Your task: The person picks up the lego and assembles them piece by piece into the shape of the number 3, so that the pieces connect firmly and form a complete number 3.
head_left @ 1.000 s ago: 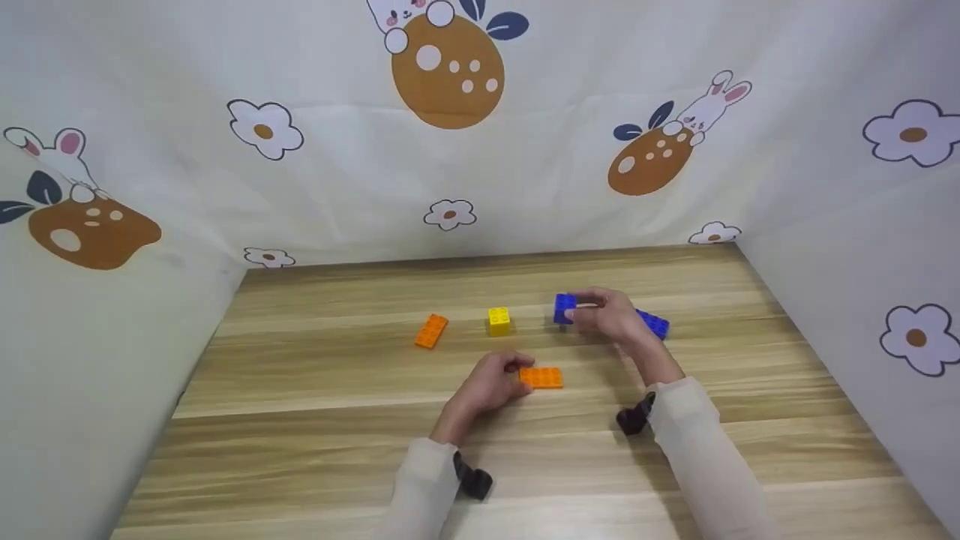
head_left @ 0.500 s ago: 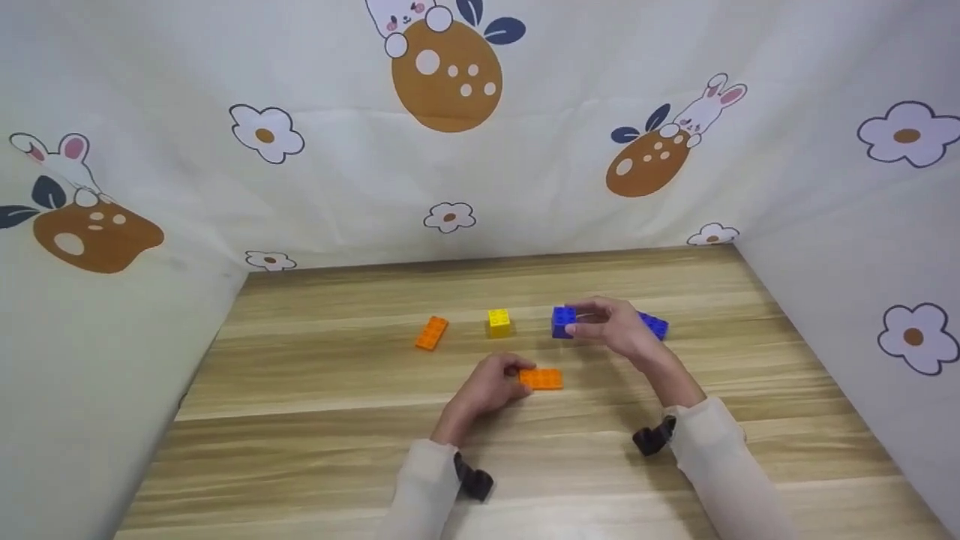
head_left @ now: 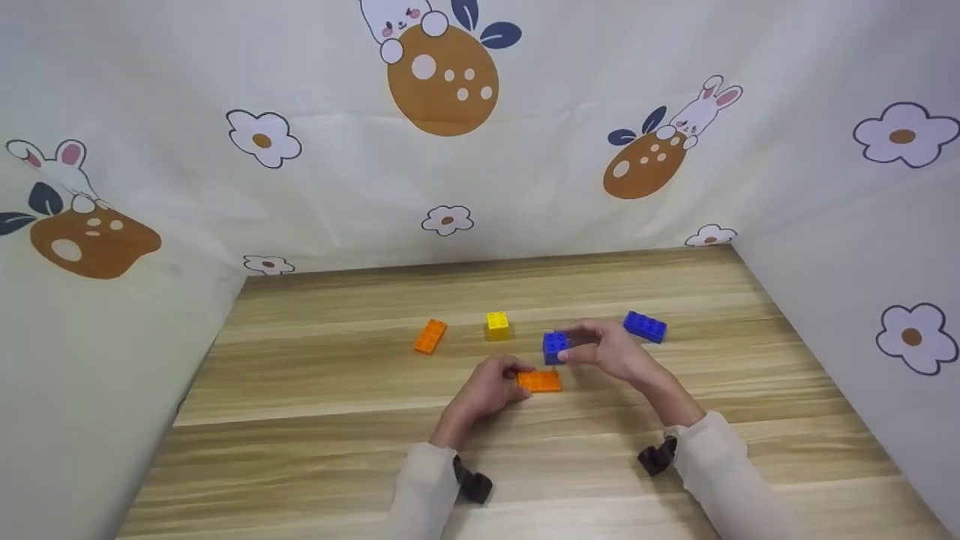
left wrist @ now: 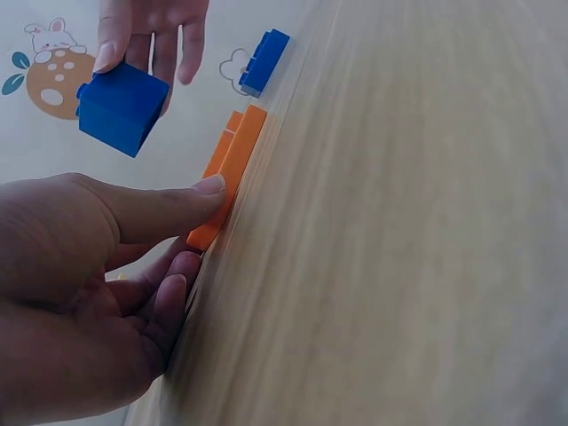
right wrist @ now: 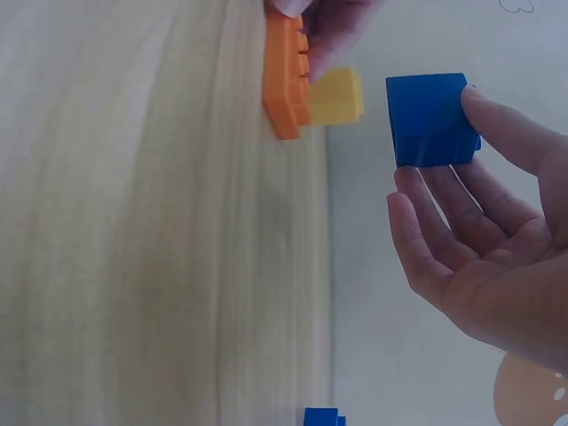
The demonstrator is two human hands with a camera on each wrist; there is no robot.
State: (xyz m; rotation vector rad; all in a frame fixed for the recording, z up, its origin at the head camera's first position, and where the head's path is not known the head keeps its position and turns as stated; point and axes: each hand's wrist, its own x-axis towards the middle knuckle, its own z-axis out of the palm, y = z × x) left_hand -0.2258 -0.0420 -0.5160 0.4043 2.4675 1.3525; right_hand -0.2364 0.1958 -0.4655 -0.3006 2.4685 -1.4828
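On the table lies a flat orange building brick [head_left: 541, 382], its left end pinched between the thumb and fingers of my left hand [head_left: 486, 388]. My right hand [head_left: 611, 351] holds a square blue building brick [head_left: 555, 348] by its side, raised above the tabletop just behind the orange one. In the left wrist view the thumb of the left hand [left wrist: 98, 257] presses on the orange brick [left wrist: 232, 173]. The right wrist view shows the blue brick [right wrist: 430, 120] between the thumb and fingers of the right hand [right wrist: 497, 213], studs turned away.
A yellow square brick [head_left: 497, 326] stands behind the hands, with a second flat orange brick [head_left: 430, 337] to its left. Another blue brick [head_left: 645, 327], longer, lies at the right. Patterned cloth walls [head_left: 337, 187] enclose the wooden table [head_left: 315, 450] at the back and sides.
My right hand has brought the blue brick nearer and slightly left, toward the held orange brick. The longer blue brick at right is now uncovered. The left hand keeps its place.
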